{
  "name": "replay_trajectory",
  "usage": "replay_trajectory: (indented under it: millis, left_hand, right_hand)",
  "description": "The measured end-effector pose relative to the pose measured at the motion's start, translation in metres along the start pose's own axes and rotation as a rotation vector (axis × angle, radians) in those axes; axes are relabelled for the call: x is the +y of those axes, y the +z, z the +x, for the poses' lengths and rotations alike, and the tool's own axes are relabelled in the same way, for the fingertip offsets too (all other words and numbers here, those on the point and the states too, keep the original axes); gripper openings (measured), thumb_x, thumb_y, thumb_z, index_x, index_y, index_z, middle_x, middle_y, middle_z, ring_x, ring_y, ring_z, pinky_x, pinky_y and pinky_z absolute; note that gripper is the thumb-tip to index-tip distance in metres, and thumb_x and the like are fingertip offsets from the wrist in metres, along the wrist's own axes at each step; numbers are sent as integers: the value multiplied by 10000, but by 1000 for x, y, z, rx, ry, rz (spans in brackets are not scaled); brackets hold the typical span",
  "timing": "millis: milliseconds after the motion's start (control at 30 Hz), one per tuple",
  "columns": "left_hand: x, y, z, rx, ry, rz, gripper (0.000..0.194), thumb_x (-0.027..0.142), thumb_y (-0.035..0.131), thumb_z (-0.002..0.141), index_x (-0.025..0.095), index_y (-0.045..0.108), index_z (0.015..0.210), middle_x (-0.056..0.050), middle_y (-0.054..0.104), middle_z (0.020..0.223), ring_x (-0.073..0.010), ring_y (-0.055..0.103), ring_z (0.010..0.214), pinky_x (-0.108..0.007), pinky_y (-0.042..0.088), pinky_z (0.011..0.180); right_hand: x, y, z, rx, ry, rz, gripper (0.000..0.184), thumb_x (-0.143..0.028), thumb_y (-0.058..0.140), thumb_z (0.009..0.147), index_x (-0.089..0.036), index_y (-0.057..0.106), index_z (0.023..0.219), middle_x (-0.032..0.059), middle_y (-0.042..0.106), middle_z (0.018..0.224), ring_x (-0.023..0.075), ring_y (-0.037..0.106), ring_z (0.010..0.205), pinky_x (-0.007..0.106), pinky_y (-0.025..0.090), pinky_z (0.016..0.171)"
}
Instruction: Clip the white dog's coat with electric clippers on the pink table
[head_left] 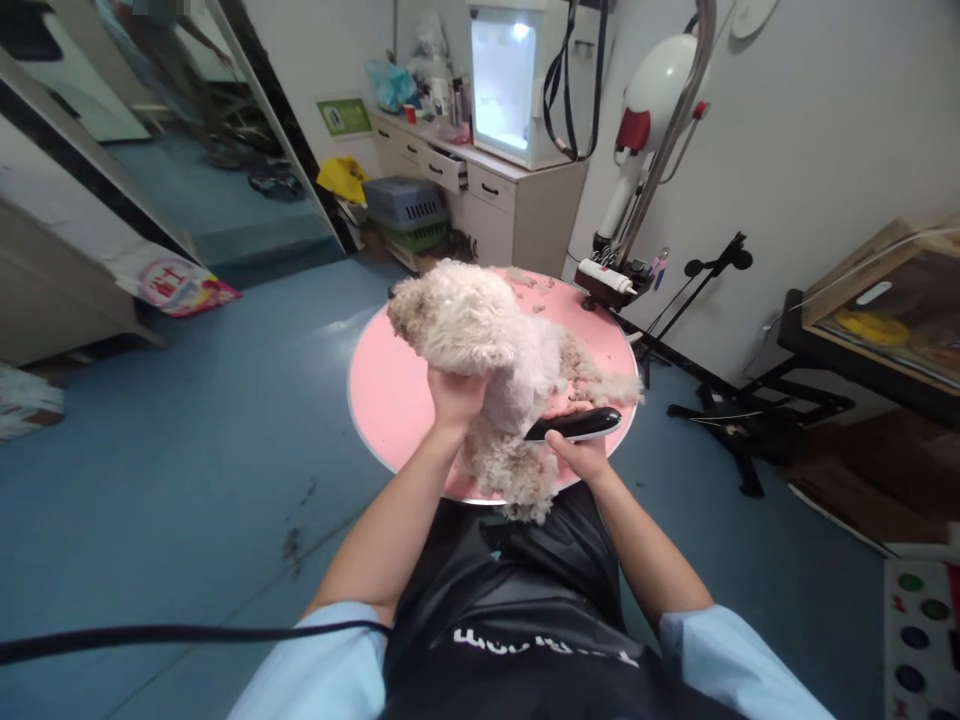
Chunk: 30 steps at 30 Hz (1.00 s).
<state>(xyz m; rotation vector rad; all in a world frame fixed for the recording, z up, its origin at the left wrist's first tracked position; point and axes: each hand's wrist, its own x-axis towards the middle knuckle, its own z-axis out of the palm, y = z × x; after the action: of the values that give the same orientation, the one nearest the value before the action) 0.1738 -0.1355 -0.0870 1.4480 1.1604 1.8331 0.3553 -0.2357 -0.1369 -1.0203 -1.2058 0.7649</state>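
Observation:
A small fluffy white dog [480,340] stands on a round pink grooming table [382,390], its head toward the left. My left hand [454,393] is closed on the dog's chest, just under the neck, and props up its front. My right hand [579,448] grips a black hair clipper [576,425] laid sideways against the dog's flank. Clumps of cut fur [525,282] lie on the far part of the table.
A pet dryer on a stand [651,120] rises behind the table. A cabinet with a lit box [504,85] stands against the back wall, and a grey pet carrier [403,203] sits on the blue floor. Black stand legs [739,415] spread at right. A black cord [187,634] crosses my left arm.

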Motion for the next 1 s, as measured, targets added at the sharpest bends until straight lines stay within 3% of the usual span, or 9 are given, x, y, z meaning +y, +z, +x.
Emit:
replay_trajectory:
  millis: [167, 267, 467, 600, 667, 733, 800, 867, 1000]
  left_hand:
    - [-1, 3, -3, 1, 2, 11, 448, 392, 815, 627, 164, 646, 974, -105, 748, 955, -274, 709, 991, -411, 560, 936]
    - [-2, 5, -2, -6, 34, -53, 421, 375, 801, 639, 155, 644, 961, -109, 745, 942, -266, 717, 954, -397, 566, 914]
    - [1, 2, 1, -81, -31, -14, 480, 427, 803, 648, 176, 602, 1005, -93, 715, 943, -260, 688, 1005, -389, 536, 948]
    - [-6, -23, -36, -24, -90, 111, 635, 429, 826, 615, 178, 526, 1115, -103, 632, 1065, -249, 631, 1053, -379, 522, 927]
    - [-13, -42, -65, -34, -134, 220, 529, 406, 791, 644, 195, 547, 1065, -73, 625, 1010, -224, 631, 964, -366, 531, 872]
    - [-19, -58, -92, -231, -233, 245, 217, 394, 648, 778, 213, 591, 884, -39, 636, 825, -206, 644, 826, -356, 539, 810]
    - [-22, -64, -112, -536, -376, 247, 180, 380, 568, 835, 217, 642, 826, -55, 687, 798, -231, 672, 819, -379, 544, 802]
    - [-24, -60, -123, -720, -508, 235, 212, 389, 563, 844, 216, 685, 852, -62, 727, 813, -261, 693, 847, -407, 550, 813]
    - [-34, -36, -128, -744, -642, 191, 196, 399, 665, 786, 219, 716, 842, -49, 746, 762, -272, 706, 855, -427, 557, 840]
  right_hand:
    - [-9, 9, 3, 121, -125, 6, 469, -490, 769, 724, -273, 439, 977, 39, 742, 936, 245, 730, 917, 481, 564, 921]
    - [-7, 17, -3, 70, -168, -40, 436, -451, 776, 723, -266, 464, 966, 36, 733, 917, 220, 726, 866, 441, 574, 886]
    - [5, 8, -39, 24, 21, -186, 398, -412, 786, 691, -246, 513, 928, 44, 724, 906, 218, 709, 863, 424, 569, 879]
    - [-3, 10, -46, 147, 37, -106, 425, -429, 779, 701, -264, 485, 960, 42, 721, 941, 239, 712, 907, 450, 566, 891]
    - [-5, 15, -48, 187, 52, -81, 429, -454, 764, 715, -274, 461, 958, 42, 720, 963, 240, 714, 916, 446, 579, 856]
    - [-4, 19, -54, 162, 129, -92, 419, -464, 760, 717, -274, 465, 946, 38, 719, 949, 230, 717, 863, 425, 593, 795]
    - [-4, 20, -63, 141, 209, -121, 415, -451, 773, 699, -268, 479, 926, 33, 719, 928, 223, 718, 828, 420, 595, 781]
    - [-6, 16, -71, 134, 268, -165, 420, -421, 793, 671, -261, 484, 906, 34, 723, 919, 226, 721, 835, 430, 591, 806]
    - [-15, 7, -65, 208, 304, -235, 402, -401, 764, 686, -255, 475, 924, 43, 732, 906, 230, 720, 853, 459, 577, 866]
